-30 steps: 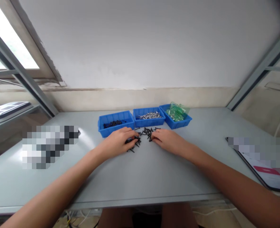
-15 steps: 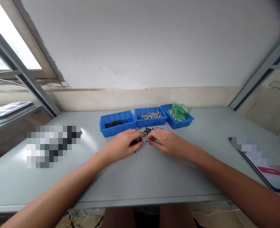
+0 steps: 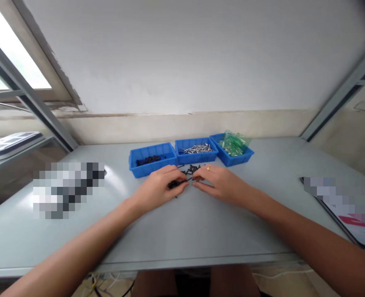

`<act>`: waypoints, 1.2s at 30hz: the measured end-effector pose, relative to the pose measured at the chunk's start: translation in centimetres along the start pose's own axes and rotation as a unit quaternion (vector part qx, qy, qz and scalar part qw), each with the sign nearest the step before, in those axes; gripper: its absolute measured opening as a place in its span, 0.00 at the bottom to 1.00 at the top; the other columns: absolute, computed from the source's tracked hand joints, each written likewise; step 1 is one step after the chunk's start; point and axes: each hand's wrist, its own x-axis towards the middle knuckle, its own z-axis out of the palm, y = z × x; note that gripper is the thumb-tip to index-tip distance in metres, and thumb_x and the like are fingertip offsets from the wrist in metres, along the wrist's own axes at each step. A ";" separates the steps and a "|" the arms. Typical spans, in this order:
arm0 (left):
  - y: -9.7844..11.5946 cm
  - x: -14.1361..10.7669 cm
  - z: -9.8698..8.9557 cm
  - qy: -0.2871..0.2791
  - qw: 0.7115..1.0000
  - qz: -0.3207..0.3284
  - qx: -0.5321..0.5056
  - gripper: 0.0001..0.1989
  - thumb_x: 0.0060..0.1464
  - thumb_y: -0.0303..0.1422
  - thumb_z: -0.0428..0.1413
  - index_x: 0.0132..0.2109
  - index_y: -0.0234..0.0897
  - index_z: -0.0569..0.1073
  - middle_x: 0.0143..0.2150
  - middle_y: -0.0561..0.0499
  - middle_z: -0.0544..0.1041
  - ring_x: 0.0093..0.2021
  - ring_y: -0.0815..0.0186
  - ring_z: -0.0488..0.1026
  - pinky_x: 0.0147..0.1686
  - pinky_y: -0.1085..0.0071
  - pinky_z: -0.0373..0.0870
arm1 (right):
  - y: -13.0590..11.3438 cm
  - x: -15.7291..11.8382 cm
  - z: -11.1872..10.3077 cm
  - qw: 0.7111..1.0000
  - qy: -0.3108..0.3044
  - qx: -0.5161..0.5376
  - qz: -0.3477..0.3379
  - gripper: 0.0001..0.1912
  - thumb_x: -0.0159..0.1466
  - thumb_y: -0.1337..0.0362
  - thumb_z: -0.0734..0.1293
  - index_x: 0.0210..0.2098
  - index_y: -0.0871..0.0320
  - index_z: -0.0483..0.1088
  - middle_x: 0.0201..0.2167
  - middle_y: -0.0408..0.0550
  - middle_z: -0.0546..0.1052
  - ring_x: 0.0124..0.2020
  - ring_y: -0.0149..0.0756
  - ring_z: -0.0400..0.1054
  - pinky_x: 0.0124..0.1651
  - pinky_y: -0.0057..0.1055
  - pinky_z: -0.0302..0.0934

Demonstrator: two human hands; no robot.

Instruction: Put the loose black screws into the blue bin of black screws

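Observation:
My left hand [image 3: 160,186] is curled around a bunch of black screws [image 3: 175,184], which show between its thumb and fingers. One screw pokes out past the fingertips toward the right. My right hand [image 3: 217,181], with a ring on one finger, is close beside it; its thumb and fingers are apart, and I see nothing held between them. Just beyond both hands, several loose black screws [image 3: 191,169] lie scattered on the grey table [image 3: 182,231]. The right fingers partly cover this pile.
Behind the hands stand three blue bins: a left bin [image 3: 153,168] with black screws, a middle bin [image 3: 197,158] with silver screw-like pieces, and a right bin [image 3: 238,160] with green plastic packets. A flat device [image 3: 352,227] lies at the right; a blurred-out object [image 3: 67,187] lies left.
The right thumb and fingers have parted slightly from the screw near their tips. A screw now sticks out at the left fingertips. The left hand stays almost in place.

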 end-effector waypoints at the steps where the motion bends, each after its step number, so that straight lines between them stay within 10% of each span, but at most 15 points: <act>1: 0.0 0.0 0.0 0.004 1.000 0.000 -0.004 0.06 0.58 0.32 0.51 0.37 0.37 0.71 0.34 0.51 0.73 0.37 0.67 0.70 0.37 0.72 0.67 | 0.1 0.0 0.0 1.000 -0.003 -0.006 -0.002 0.08 0.66 0.62 0.59 0.40 0.58 0.66 0.35 0.49 0.73 0.39 0.37 0.66 0.41 0.33 0.60; 36: 0.4 0.1 -0.3 -0.044 0.999 -0.012 -0.003 0.06 0.56 0.31 0.50 0.35 0.37 0.71 0.33 0.50 0.72 0.37 0.66 0.69 0.38 0.70 0.67 | -0.4 0.0 0.2 1.000 -0.001 0.003 -0.001 0.07 0.65 0.65 0.60 0.36 0.58 0.69 0.30 0.46 0.73 0.35 0.34 0.66 0.38 0.30 0.59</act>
